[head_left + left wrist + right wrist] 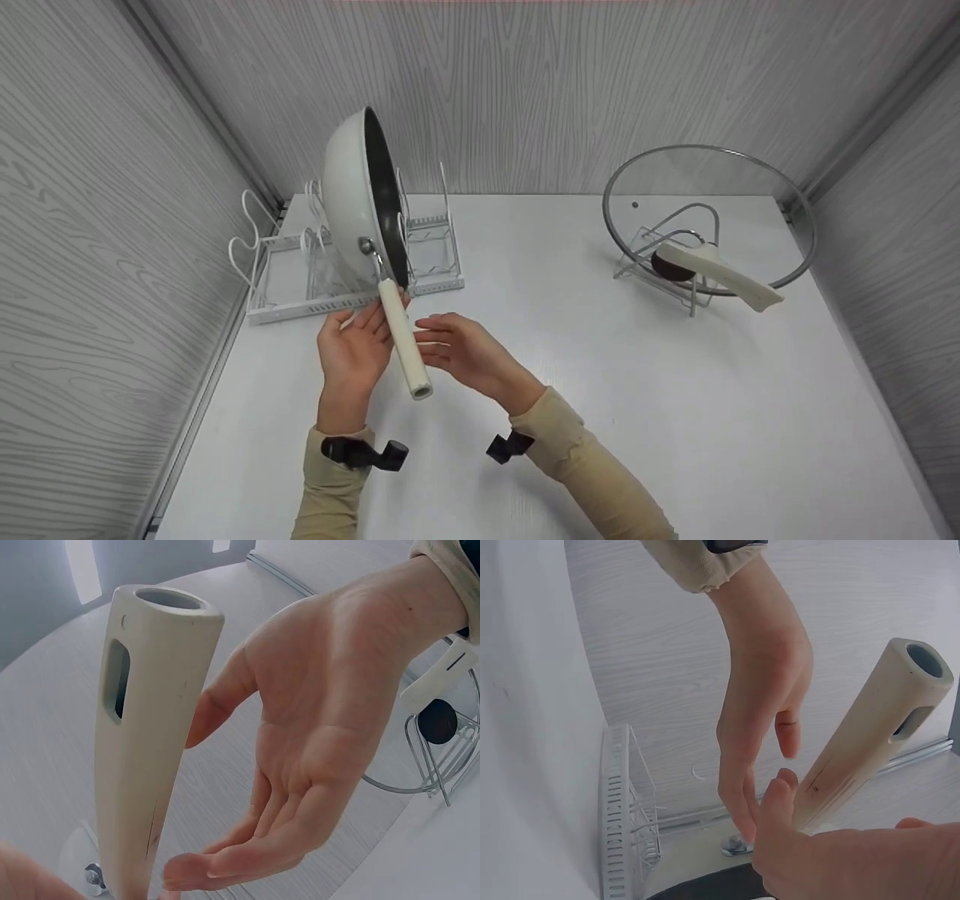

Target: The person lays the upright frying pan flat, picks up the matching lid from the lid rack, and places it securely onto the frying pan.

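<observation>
Tan sleeves [604, 480] (black wrist cameras [361, 454])

The pan [347, 199] looks smooth outside, glossy inside; its handle [405, 339] matt plastic; the lid [754, 214] glass, metal-rimmed.

We see a big white table [570, 322] with a flat, smooth top that shines a little. Toward the back, on the left side, we see a white rack [277, 313] sitting right on it. The rack has a flat frame, little slots along its edge and wire loops that stick up. Over on the right, well apart from it, we see a small wire stand [693, 300] on the table too.
</observation>
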Tool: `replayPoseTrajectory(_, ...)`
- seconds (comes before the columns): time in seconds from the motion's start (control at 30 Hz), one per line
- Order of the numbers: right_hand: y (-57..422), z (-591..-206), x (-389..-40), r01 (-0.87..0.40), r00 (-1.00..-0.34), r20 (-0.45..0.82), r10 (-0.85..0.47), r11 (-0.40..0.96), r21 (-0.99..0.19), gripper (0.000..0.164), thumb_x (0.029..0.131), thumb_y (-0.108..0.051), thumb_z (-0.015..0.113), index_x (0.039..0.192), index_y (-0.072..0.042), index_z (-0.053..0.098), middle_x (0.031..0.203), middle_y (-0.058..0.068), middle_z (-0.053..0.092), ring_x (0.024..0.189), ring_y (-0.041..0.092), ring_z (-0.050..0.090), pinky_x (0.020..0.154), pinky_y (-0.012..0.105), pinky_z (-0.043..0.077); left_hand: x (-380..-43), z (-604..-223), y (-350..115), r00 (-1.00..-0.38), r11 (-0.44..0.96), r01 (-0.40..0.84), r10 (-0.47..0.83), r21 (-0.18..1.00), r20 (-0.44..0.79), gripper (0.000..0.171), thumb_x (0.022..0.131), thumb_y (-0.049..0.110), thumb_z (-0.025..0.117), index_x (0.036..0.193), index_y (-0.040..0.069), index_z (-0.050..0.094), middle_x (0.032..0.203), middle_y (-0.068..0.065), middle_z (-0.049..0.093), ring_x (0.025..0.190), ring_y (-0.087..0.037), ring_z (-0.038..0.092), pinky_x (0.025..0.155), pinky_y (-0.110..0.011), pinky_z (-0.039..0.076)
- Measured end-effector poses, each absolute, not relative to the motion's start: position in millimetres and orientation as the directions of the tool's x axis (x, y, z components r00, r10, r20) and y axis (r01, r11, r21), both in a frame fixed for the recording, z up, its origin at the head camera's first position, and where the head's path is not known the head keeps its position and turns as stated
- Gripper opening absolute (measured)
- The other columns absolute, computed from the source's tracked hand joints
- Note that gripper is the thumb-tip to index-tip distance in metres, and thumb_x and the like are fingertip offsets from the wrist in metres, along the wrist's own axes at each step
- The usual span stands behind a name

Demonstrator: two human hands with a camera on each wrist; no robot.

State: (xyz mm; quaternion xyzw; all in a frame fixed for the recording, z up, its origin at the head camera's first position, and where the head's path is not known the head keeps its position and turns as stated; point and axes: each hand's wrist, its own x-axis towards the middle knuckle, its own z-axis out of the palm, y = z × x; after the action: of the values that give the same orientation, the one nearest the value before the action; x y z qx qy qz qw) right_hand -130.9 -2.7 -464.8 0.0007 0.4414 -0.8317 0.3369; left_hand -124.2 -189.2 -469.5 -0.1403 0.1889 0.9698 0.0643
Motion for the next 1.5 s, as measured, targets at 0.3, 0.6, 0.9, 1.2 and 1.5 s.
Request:
replayPoseTrajectory(0.3,-11.3,-460.4,-134.3,0.628,-0.707,-0.267,-0.655,-0.410,-0.661,0.031,0.100,-0.022,0.045,0.116,0.002,0.054,0.112,0.013,0.061,0.105,0.026,0.063,0.096,0.034,0.049,-131.5,-471.4,-188.8,-0.940,-0.915,-0.201,0.079,0.351,-0.331,0.056,0.104,0.027,0.022,0.152,-0.002,0.023,0.147,-0.020,0.046,0.141,-0.029,0.039,0.115,-0.034,0.029)
replayPoseTrajectory(0.6,-21.2,-456.2,-136.0,0.650,-0.673,-0.230,-0.703,-0.413,-0.638,0.031,0.100,-0.021,0.044,0.118,0.003,0.050,0.116,0.017,0.058,0.103,0.027,0.062,0.104,0.041,0.046,-137.9,-470.4,-189.5,-0.934,-0.926,-0.220,0.109,0.307,-0.340,0.056,0.106,0.029,0.022,0.154,0.000,0.022,0.156,-0.018,0.034,0.144,-0.029,0.034,0.119,-0.040,0.023)
replayPoseTrajectory(0.9,-29.9,-459.4,-135.0,0.704,-0.643,-0.252,-0.723,-0.429,-0.566,0.034,0.097,-0.019,0.043,0.120,0.006,0.048,0.106,0.019,0.061,0.087,0.027,0.065,0.090,0.038,0.053,-142.4,-470.4,-186.6,-0.938,-0.951,-0.240,0.174,0.197,-0.300,0.056,0.106,0.026,0.020,0.148,-0.010,0.028,0.147,-0.030,0.040,0.144,-0.037,0.029,0.119,-0.045,0.024)
replayPoseTrajectory(1.2,-35.4,-455.1,-130.4,0.728,-0.637,-0.250,-0.729,-0.463,-0.506,0.037,0.096,-0.019,0.045,0.125,0.004,0.039,0.098,0.014,0.057,0.072,0.017,0.061,0.073,0.028,0.055,-148.5,-473.8,-183.5,-0.947,-0.905,-0.298,0.242,0.302,-0.210,0.057,0.104,0.024,0.022,0.142,-0.017,0.035,0.146,-0.031,0.042,0.143,-0.039,0.031,0.117,-0.045,0.027)
replayPoseTrajectory(1.5,-42.6,-456.4,-122.2,0.766,-0.608,-0.297,-0.736,-0.447,-0.462,0.031,0.094,-0.018,0.047,0.116,0.004,0.050,0.082,0.004,0.050,0.061,0.009,0.051,0.057,0.017,0.048,-161.5,-478.8,-191.2,-0.920,-0.875,-0.391,0.363,0.285,-0.148,0.056,0.107,0.025,0.023,0.126,-0.019,0.051,0.117,-0.032,0.062,0.105,-0.039,0.066,0.091,-0.042,0.055)
